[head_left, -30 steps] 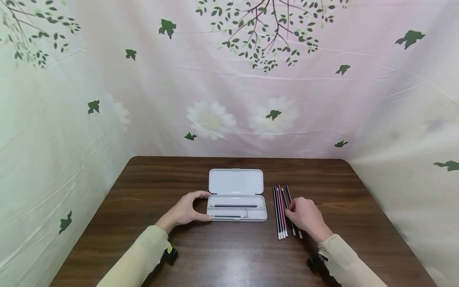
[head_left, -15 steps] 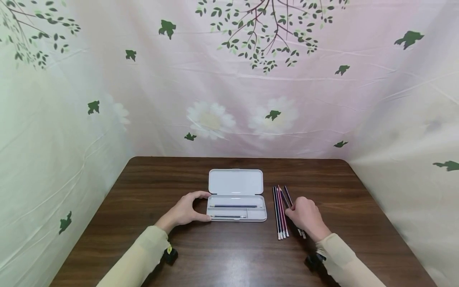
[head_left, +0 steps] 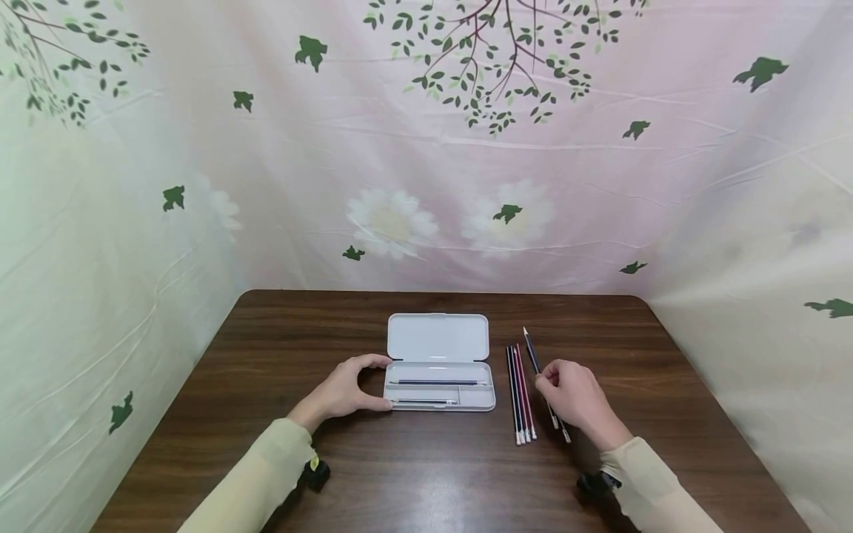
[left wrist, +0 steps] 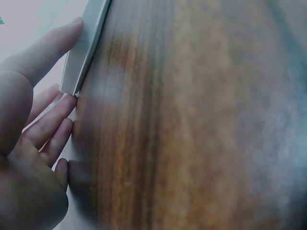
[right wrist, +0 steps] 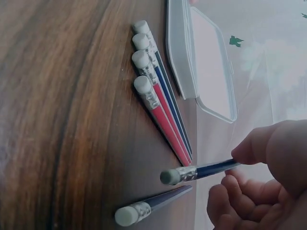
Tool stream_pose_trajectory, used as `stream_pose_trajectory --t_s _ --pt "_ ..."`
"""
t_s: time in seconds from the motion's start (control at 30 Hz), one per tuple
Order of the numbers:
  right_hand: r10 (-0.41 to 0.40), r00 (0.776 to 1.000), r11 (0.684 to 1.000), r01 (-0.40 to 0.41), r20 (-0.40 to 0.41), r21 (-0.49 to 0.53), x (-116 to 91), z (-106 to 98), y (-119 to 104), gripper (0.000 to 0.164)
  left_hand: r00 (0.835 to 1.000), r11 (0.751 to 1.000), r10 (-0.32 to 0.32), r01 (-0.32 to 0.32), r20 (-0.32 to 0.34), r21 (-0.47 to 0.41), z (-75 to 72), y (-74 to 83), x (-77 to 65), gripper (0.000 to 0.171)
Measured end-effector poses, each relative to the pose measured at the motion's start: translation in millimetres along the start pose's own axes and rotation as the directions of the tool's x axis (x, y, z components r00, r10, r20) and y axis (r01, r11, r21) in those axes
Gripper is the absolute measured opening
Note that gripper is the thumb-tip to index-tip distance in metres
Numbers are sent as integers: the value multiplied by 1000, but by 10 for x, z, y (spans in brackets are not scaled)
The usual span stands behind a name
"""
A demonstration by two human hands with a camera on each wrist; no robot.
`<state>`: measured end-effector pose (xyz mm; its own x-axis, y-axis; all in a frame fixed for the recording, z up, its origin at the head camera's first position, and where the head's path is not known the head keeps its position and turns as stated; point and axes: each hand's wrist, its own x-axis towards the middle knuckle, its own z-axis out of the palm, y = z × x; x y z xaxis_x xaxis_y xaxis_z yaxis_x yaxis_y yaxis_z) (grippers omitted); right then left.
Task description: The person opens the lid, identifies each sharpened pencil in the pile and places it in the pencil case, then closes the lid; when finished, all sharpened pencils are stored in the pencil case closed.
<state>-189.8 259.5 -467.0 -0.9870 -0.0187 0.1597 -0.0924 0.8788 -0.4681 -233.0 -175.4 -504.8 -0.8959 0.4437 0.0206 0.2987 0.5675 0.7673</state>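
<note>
An open white pencil case lies on the table with its lid tipped back. Inside are two dark pencils, one in the long rear compartment and one in the front left one. My left hand holds the case's left end between thumb and fingers. My right hand pinches a dark blue pencil, its sharpened tip pointing away and its white eraser towards me. Below that hand another dark pencil lies on the table, partly hidden in the head view.
Between the case and my right hand, several pencils lie side by side, dark ones and red ones, erasers towards me. The brown wooden table ends at a patterned cloth backdrop.
My right hand, which was at the two separate dark pencils, has picked up one and shifted it slightly away from me. The left hand and the case have stayed put.
</note>
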Motion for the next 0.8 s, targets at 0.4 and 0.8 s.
stream_pose_trajectory --t_s 0.4,0.8 --pt "-138 988 986 143 -64 89 20 32 -81 6 1000 1000 -8 8 5 5 -15 -20 13 79" --pt "-368 926 921 376 -91 103 129 247 -228 12 1000 1000 -7 7 3 16 -6 -15 9 79"
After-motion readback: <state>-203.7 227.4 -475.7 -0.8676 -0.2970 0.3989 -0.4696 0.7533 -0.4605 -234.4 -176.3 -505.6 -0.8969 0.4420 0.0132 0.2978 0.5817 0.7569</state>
